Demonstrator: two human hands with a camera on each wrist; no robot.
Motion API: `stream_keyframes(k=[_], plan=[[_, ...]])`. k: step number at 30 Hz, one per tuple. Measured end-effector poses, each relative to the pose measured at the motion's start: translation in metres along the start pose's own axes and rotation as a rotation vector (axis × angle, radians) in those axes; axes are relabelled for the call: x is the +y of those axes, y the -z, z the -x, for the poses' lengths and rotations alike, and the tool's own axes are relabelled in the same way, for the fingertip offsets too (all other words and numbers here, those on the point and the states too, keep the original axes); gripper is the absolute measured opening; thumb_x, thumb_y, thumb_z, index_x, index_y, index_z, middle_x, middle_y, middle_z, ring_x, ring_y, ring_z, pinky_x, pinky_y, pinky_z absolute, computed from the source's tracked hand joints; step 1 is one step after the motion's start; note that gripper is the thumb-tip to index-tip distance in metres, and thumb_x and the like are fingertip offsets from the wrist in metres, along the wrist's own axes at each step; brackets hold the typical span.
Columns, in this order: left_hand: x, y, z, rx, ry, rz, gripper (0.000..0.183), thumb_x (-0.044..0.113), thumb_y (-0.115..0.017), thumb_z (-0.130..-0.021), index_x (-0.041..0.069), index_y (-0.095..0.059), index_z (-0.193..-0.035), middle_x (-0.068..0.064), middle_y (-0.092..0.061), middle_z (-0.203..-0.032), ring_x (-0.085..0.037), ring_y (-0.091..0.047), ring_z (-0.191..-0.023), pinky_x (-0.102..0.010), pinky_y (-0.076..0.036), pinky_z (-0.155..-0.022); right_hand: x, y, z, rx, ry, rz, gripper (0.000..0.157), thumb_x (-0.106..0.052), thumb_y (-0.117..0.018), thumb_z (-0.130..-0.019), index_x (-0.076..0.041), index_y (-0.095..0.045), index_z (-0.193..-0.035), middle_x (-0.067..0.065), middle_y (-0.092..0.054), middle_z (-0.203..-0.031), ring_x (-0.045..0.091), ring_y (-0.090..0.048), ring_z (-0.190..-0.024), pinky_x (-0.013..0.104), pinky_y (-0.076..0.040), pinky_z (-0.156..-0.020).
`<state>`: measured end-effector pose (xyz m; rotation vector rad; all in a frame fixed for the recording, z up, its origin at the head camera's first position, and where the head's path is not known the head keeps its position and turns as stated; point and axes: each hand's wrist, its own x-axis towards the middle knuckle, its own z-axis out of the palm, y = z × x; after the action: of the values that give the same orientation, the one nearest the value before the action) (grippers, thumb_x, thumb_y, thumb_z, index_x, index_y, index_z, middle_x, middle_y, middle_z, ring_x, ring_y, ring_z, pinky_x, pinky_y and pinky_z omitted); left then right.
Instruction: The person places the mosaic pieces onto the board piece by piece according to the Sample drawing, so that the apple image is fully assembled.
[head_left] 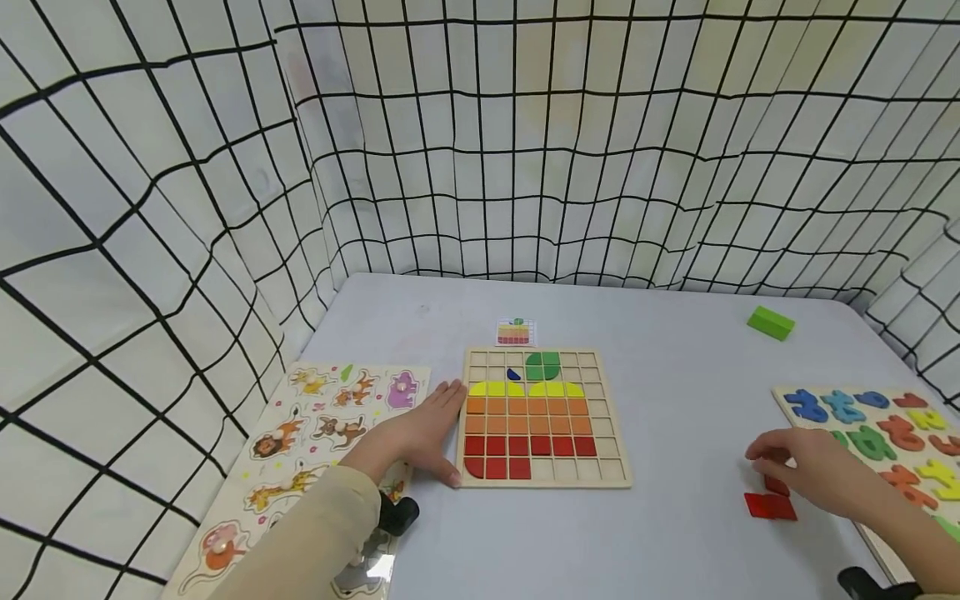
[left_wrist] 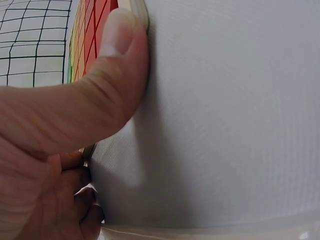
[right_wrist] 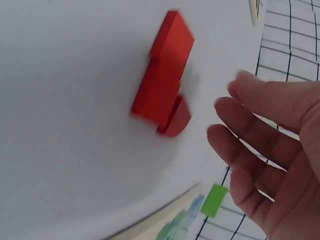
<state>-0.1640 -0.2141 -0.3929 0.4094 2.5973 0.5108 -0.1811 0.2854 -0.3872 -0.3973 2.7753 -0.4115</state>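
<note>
A wooden grid board [head_left: 621, 477] lies mid-table, filled with rows of red, orange and yellow pieces, plus green and blue ones near its top. My left hand [head_left: 418, 432] rests along its left edge, fingers extended, with the thumb [left_wrist: 117, 45] at the near corner. On the right, my right hand [head_left: 825, 473] hovers just over a few loose red pieces [head_left: 770, 506], its fingers loosely bent. In the right wrist view, flat red tiles [right_wrist: 165, 75] and one red piece with a curved edge [right_wrist: 180, 119] lie beside the fingertips, apart from them.
A small picture card [head_left: 515, 332] lies behind the board. An animal puzzle [head_left: 270, 408] sits under the left forearm, and a number puzzle [head_left: 870, 412] beside the right hand. A green block [head_left: 770, 323] stands at the back right. Black netting [head_left: 517, 158] surrounds the table.
</note>
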Motion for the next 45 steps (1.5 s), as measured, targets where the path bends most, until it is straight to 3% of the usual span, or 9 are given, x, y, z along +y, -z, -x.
stream_keyframes(k=[4, 8, 12, 18, 22, 26, 36, 45], plan=[[-0.002, 0.001, 0.001, 0.001, -0.002, -0.003, 0.124, 0.033, -0.092, -0.074, -0.004, -0.012, -0.162, -0.021, -0.007, -0.172, -0.038, -0.003, -0.161, -0.05, -0.013, -0.131, 0.011, -0.004, 0.006, -0.085, 0.016, 0.005, 0.024, -0.022, -0.084, -0.083, -0.014, -0.075, -0.104, -0.006, -0.069, -0.095, 0.01, -0.057, -0.085, 0.018, -0.051, -0.068], [-0.003, 0.002, 0.001, 0.001, -0.007, -0.004, 0.124, 0.032, -0.092, -0.074, -0.005, -0.012, -0.161, -0.021, -0.007, -0.172, -0.038, -0.003, -0.16, -0.05, -0.013, -0.131, 0.011, -0.009, 0.008, -0.105, 0.059, 0.013, 0.028, -0.029, -0.088, -0.079, -0.018, -0.074, -0.101, -0.007, -0.064, -0.094, 0.007, -0.053, -0.083, 0.017, -0.051, -0.07], [-0.004, 0.003, 0.001, 0.001, -0.003, -0.002, 0.125, 0.032, -0.092, -0.074, -0.005, -0.012, -0.162, -0.021, -0.007, -0.172, -0.038, -0.003, -0.161, -0.05, -0.012, -0.131, 0.007, -0.012, 0.007, -0.079, 0.084, 0.033, 0.026, -0.026, -0.088, -0.079, -0.018, -0.071, -0.096, -0.007, -0.061, -0.09, 0.006, -0.051, -0.081, 0.017, -0.049, -0.069], [-0.004, 0.003, -0.001, -0.004, 0.0, -0.018, 0.124, 0.033, -0.091, -0.075, -0.004, -0.011, -0.162, -0.02, -0.007, -0.172, -0.037, -0.002, -0.161, -0.05, -0.012, -0.131, 0.001, -0.016, 0.006, -0.105, 0.1, -0.072, 0.022, -0.018, -0.085, -0.082, -0.018, -0.065, -0.09, -0.007, -0.062, -0.086, 0.004, -0.049, -0.076, 0.019, -0.047, -0.065], [-0.002, 0.004, -0.001, -0.007, -0.005, -0.019, 0.124, 0.033, -0.091, -0.075, -0.004, -0.012, -0.162, -0.02, -0.007, -0.172, -0.037, -0.003, -0.161, -0.05, -0.012, -0.131, -0.008, -0.014, 0.003, -0.098, 0.188, -0.114, 0.018, -0.019, -0.082, -0.085, -0.02, -0.065, -0.089, -0.01, -0.062, -0.084, -0.001, -0.049, -0.075, 0.018, -0.046, -0.064], [-0.002, 0.005, -0.001, -0.007, -0.011, -0.028, 0.124, 0.033, -0.092, -0.075, -0.005, -0.012, -0.161, -0.021, -0.007, -0.172, -0.038, -0.003, -0.16, -0.05, -0.012, -0.131, -0.037, -0.014, -0.007, -0.03, 0.292, -0.162, 0.015, -0.021, -0.08, -0.088, -0.022, -0.066, -0.091, -0.013, -0.063, -0.086, -0.002, -0.05, -0.077, 0.018, -0.046, -0.064], [-0.001, 0.003, -0.001, -0.008, 0.0, -0.007, 0.124, 0.033, -0.091, -0.076, -0.004, -0.01, -0.162, -0.02, -0.005, -0.172, -0.037, -0.001, -0.161, -0.049, -0.011, -0.131, -0.145, -0.04, -0.047, 0.044, 0.422, -0.246, 0.009, -0.014, -0.077, -0.091, -0.019, -0.072, -0.095, -0.012, -0.067, -0.089, 0.005, -0.055, -0.083, 0.018, -0.051, -0.069], [0.0, 0.001, -0.002, -0.003, 0.003, -0.006, 0.125, 0.033, -0.092, -0.074, -0.003, -0.012, -0.162, -0.019, -0.006, -0.172, -0.036, -0.002, -0.161, -0.049, -0.011, -0.131, -0.194, -0.062, -0.066, 0.01, 0.45, -0.287, 0.003, -0.01, -0.077, -0.091, -0.013, -0.075, -0.092, -0.01, -0.069, -0.084, 0.009, -0.057, -0.081, 0.017, -0.054, -0.071]])
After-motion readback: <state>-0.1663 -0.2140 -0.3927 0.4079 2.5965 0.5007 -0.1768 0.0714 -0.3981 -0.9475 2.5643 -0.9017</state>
